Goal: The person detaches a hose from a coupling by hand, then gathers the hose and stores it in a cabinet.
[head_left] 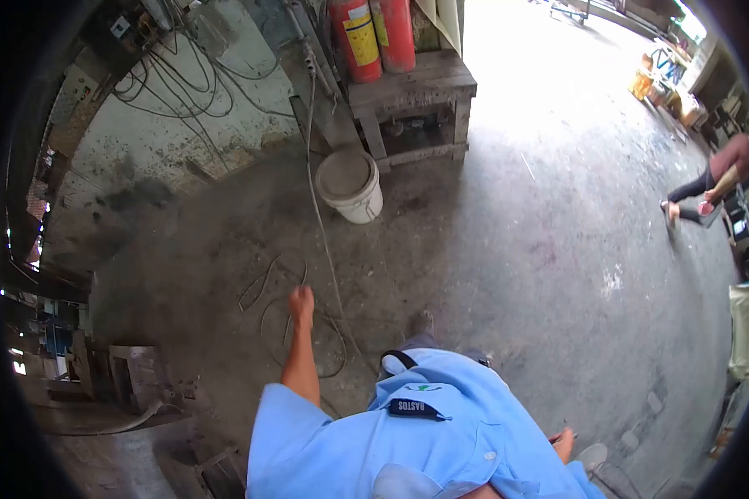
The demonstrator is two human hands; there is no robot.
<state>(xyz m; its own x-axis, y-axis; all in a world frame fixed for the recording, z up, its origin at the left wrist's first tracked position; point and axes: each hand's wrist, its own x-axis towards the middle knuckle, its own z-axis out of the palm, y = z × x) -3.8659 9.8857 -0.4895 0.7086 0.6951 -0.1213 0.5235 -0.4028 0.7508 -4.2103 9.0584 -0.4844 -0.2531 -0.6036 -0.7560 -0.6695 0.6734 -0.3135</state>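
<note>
My left hand (302,305) hangs out ahead of my body, its fingers curled closed, with nothing visible in them. Beneath it in the view, a thin cable (264,284) lies in loose loops on the floor; no contact with the hand can be made out. My right hand (564,443) is low at my right side, partly hidden by the light blue shirt (449,424). Its fingers look closed, and a small dark tip shows beside them, too small to name. One shoe (592,456) appears close to that hand.
A lidded white bucket (362,204) stands by a wooden stand (416,83) bearing two red fire extinguishers (358,41). Cables hang on the left wall. Metal equipment (133,432) is at lower left. Another person (728,166) bends over at far right.
</note>
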